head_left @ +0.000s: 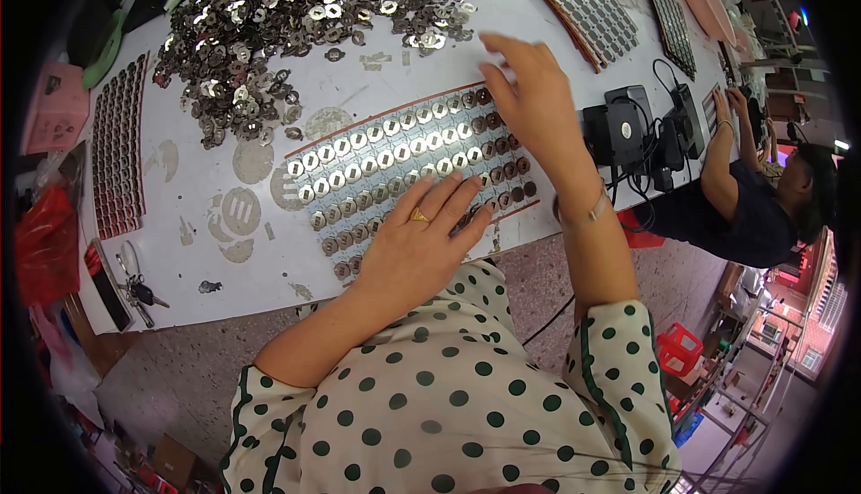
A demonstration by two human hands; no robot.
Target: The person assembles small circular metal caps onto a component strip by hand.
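On the white table before me lies a light blue panel with a red-brown edge [386, 120]. Rows of small metal pieces [375, 131], silvery on the left and darker toward the right, cover it. My left hand [417, 234], a ring on one finger, rests over the panel's near middle with fingers stretched and spread. What lies beneath its palm is hidden. Above the panel's far right corner is my right hand [538, 90], its thumb and forefinger apart and nothing seen between them. A large heap of loose metal pieces [269, 36] spreads beyond the panel.
Similar panels lie at the left [118, 144] and stacked at the far right [574, 9]. A black device [619, 131] with cables sits right of my right forearm. Keys [142, 292] lie near the left edge. A co-worker [744, 198] is at the right.
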